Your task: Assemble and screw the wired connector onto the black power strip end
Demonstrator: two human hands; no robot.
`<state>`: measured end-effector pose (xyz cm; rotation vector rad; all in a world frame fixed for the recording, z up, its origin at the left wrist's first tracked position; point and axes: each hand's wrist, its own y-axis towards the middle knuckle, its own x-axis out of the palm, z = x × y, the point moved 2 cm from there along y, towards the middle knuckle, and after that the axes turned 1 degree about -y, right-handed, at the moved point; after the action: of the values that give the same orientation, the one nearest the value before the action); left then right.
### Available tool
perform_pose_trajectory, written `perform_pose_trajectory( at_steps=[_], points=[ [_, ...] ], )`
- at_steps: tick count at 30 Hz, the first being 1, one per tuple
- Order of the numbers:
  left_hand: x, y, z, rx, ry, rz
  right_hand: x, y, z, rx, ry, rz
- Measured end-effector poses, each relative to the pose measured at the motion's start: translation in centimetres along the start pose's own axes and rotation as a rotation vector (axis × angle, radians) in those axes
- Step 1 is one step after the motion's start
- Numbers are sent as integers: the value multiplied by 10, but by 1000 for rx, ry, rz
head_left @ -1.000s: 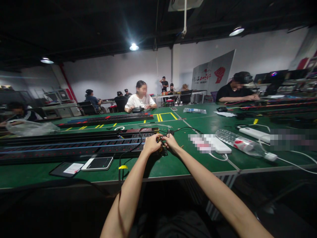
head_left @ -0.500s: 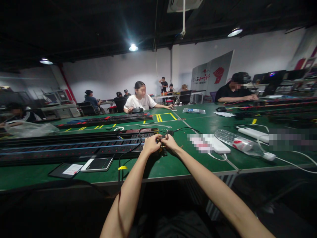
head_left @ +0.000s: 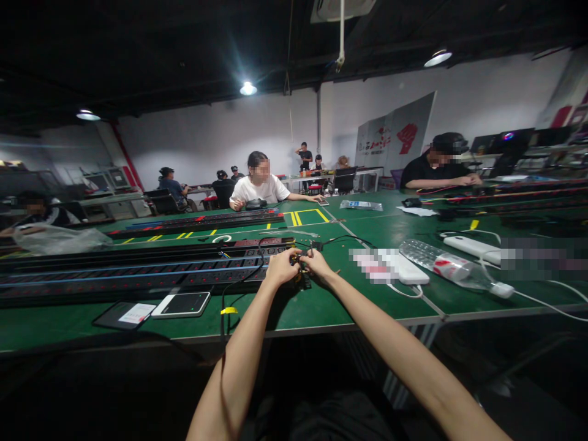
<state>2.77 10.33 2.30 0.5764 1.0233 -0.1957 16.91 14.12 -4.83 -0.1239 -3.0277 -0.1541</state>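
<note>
My left hand (head_left: 281, 268) is closed with thumb and fingers pinched at the right end of a long black power strip (head_left: 220, 268). Right beside it, my right hand (head_left: 318, 266) is pinched too, its fingertips nearly meeting the left ones. Small dark and yellowish parts (head_left: 303, 279) show between and below the hands; what exactly the fingers grip is too small to make out. A black cable (head_left: 340, 237) runs off to the right just behind my right hand. Another thin black cable (head_left: 223, 300) with a yellow tag (head_left: 229, 310) hangs over the table's front edge, left of my forearms.
A white-framed device (head_left: 184, 304) and a dark flat pad (head_left: 114, 314) lie at front left. To the right are a white power bank (head_left: 411, 269) and a plastic bottle (head_left: 452, 267) on its side. More strips (head_left: 206, 222) lie farther back. Co-workers sit across the green table (head_left: 331, 306).
</note>
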Motion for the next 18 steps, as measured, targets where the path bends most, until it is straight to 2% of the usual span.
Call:
perform_pose_trajectory(
  at_steps=[3, 7, 13, 18],
  points=[
    [-1, -1, 1, -14, -2, -5, 1, -2, -4, 16, -48, 43],
    [-1, -1, 2, -24, -1, -12, 2, -5, -9, 71, -3, 57],
    [0, -1, 1, -5, -16, -1, 1, -6, -7, 6, -23, 40],
    [0, -1, 2, -25, -14, -5, 3, -5, -9, 43, -74, 29]
  ],
)
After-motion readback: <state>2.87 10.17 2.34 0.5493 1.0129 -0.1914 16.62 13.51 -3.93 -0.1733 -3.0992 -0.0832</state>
